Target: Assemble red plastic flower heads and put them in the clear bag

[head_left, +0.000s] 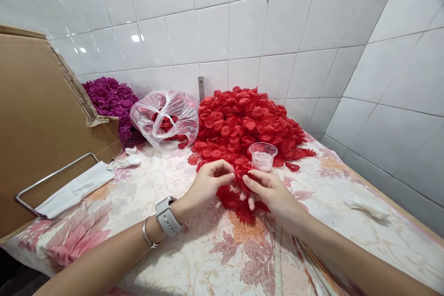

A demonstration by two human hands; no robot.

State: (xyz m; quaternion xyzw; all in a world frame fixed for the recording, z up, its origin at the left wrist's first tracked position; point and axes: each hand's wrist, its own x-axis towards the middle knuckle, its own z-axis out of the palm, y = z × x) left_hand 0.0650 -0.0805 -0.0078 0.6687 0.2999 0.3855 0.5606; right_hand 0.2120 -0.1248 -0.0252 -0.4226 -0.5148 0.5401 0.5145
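Both my hands meet over the tablecloth at the front of a heap of red artificial flowers. My left hand has its thumb and index finger pinched at the left edge of a small red artificial flower. From the right, my right hand closes thumb and index finger at the same flower, its other fingers curled underneath. Red petals hide exactly where the fingertips touch. More red flower pieces lie below my hands. Just behind my right hand stands a clear plastic cup with whitish contents.
A knotted clear plastic bag with red pieces sits left of the heap, and purple flowers lie beyond it. A cardboard box stands at left near a white sheet and metal wire frame. Thin sticks lie front right.
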